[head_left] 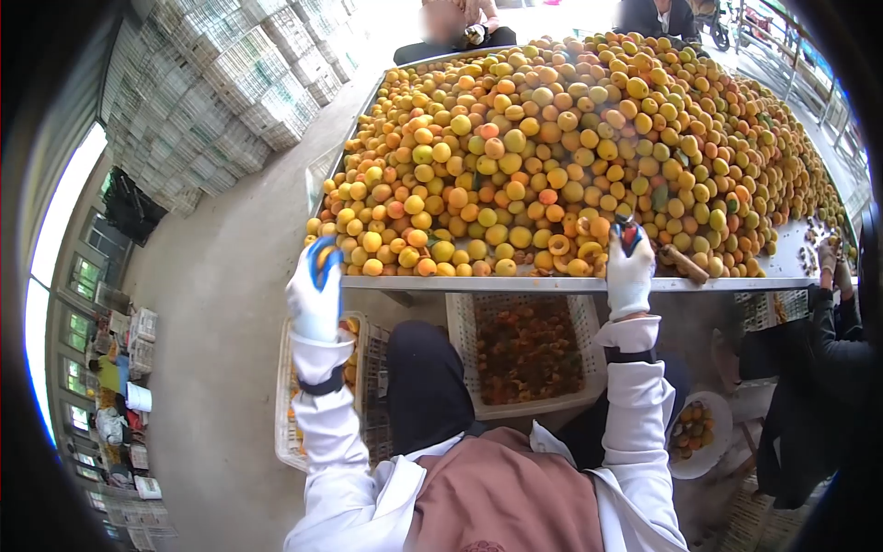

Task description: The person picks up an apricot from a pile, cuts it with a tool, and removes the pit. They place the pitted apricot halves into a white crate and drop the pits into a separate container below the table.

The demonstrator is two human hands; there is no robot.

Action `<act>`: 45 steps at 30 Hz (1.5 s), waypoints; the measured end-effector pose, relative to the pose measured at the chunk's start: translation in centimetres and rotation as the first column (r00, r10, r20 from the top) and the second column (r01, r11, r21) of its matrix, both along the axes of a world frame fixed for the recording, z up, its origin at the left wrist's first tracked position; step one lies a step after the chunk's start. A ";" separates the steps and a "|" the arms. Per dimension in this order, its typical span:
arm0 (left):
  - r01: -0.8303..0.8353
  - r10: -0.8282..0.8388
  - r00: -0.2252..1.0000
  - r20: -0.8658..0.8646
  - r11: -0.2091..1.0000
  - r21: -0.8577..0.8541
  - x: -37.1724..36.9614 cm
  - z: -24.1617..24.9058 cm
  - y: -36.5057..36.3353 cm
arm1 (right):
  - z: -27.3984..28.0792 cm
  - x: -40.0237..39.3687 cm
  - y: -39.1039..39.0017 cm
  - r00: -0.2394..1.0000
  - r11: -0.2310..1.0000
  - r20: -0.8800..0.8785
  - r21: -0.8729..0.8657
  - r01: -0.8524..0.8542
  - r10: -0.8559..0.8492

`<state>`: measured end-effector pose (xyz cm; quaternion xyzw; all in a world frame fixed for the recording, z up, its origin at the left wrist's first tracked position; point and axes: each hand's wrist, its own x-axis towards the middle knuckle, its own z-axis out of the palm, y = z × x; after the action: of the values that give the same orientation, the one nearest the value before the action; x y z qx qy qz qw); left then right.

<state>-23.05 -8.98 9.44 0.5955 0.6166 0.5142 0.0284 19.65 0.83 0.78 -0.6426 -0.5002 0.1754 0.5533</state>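
Observation:
My left hand [315, 287], in a white and blue glove, is closed around an apricot [323, 260] at the left front corner of the metal table [515, 284]. Only a little of that fruit shows between the blue fingers. At the front edge, my gloved right hand [630, 274] grips a small hand tool [628, 234] with red and dark parts, its working end mostly hidden. Just left of this hand, some halved apricots [558, 245] lie with their cut sides showing. A large heap of whole apricots [515, 166] covers the table beyond both hands.
Below the table edge stands a crate [463, 354] of dark orange pieces. Another crate [283, 405] with apricots is at my left, and a white bucket [716, 451] with fruit at my right. A co-worker's hand [828, 256] is at the far right; two people sit opposite.

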 end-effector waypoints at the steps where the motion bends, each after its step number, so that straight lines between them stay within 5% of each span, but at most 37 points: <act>1: -0.211 0.180 0.952 -0.247 0.971 -0.108 -2.5 -0.2 -2.5 | 0.3 0.0 -0.4 0.999 0.998 -0.040 0.056 -0.030 0.032; 2: -0.431 0.310 0.815 -0.490 0.889 -0.156 -4.2 -0.5 -4.8 | 0.7 -0.1 -0.8 0.995 0.991 -0.066 0.119 -0.061 0.069; 3: -0.435 0.311 0.809 -0.499 0.887 -0.153 -5.5 -1.6 -6.6 | 0.9 -0.1 -1.2 0.988 0.993 -0.121 0.078 -0.092 0.101; 5: -0.713 0.353 0.190 -0.916 0.691 0.118 -7.3 -3.5 -8.6 | 2.0 -0.3 -2.5 0.979 0.988 -0.132 0.044 -0.151 0.155; 6: -0.714 0.352 0.184 -0.918 0.690 0.121 -6.8 -2.9 -8.3 | 2.4 -0.7 -2.8 0.978 0.987 -0.137 0.043 -0.152 0.157; 8: -0.365 0.188 0.731 -0.656 0.920 -0.142 -3.4 -1.1 -6.6 | 2.9 -1.3 -3.4 0.925 0.954 -0.256 -0.032 -0.299 0.282; 10: -0.143 0.021 0.800 -0.600 0.977 -0.156 2.0 0.6 -3.4 | 0.3 -1.5 -2.7 0.950 0.950 -0.044 0.052 -0.308 0.310; 12: 0.071 -0.191 0.911 -0.366 0.946 -0.317 7.2 1.1 0.0 | 1.7 -1.8 -3.5 0.929 0.925 -0.026 -0.077 -0.371 0.370; 14: 0.022 -0.374 0.762 -0.529 0.831 -0.556 12.7 2.2 3.5 | 1.3 -1.7 -3.7 0.930 0.928 -0.002 -0.058 -0.368 0.369; 18: -0.029 -0.596 0.412 -0.689 0.748 -0.663 18.0 -2.4 9.4 | 1.3 -0.9 -4.3 0.922 0.939 0.189 -0.126 -0.319 0.338; 21: -0.235 -0.670 0.460 -0.582 0.540 -0.808 20.9 -3.4 11.8 | 1.2 -0.1 -4.6 0.926 0.955 0.236 -0.090 -0.282 0.295; 28: -0.168 -0.603 0.602 -0.523 0.545 -0.822 20.6 -5.0 12.9 | 1.6 0.3 -5.5 0.928 0.947 0.188 -0.055 -0.317 0.321; 31: 0.087 -0.429 0.853 -0.297 0.678 -0.730 18.6 -5.2 13.7 | 1.4 0.3 -5.8 0.928 0.933 0.108 -0.001 -0.359 0.357; 32: 0.428 -0.403 0.886 0.230 0.519 -0.740 17.6 -5.2 13.9 | 1.2 0.2 -5.9 0.917 0.917 0.051 0.031 -0.398 0.396; 33: 0.721 -0.393 0.684 0.615 0.490 -0.490 17.2 -5.2 13.4 | 1.2 0.0 -6.1 0.902 0.900 0.021 0.059 -0.432 0.432; 34: 0.874 -0.371 0.329 0.868 0.468 -0.131 17.1 -5.0 12.5 | 1.3 -0.3 -6.3 0.888 0.886 0.025 0.063 -0.460 0.459; 36: 0.881 -0.428 0.143 0.892 0.466 0.082 17.6 -4.6 11.8 | 2.1 -1.1 -6.9 0.865 0.863 0.025 0.055 -0.502 0.501; 41: 0.860 -0.366 -0.135 0.921 0.419 0.293 18.6 -4.7 10.6 | 2.5 -2.7 -7.4 0.836 0.835 0.034 0.027 -0.549 0.548; 45: 0.860 -0.419 -0.075 0.905 0.431 0.271 19.3 -4.5 9.9 | 2.4 -2.9 -7.2 0.818 0.818 0.040 -0.057 -0.572 0.574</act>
<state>-3.78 0.90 4.96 0.4055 0.1957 0.5175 0.7277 16.75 -6.35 3.18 -0.4787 -0.6816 0.3262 0.4471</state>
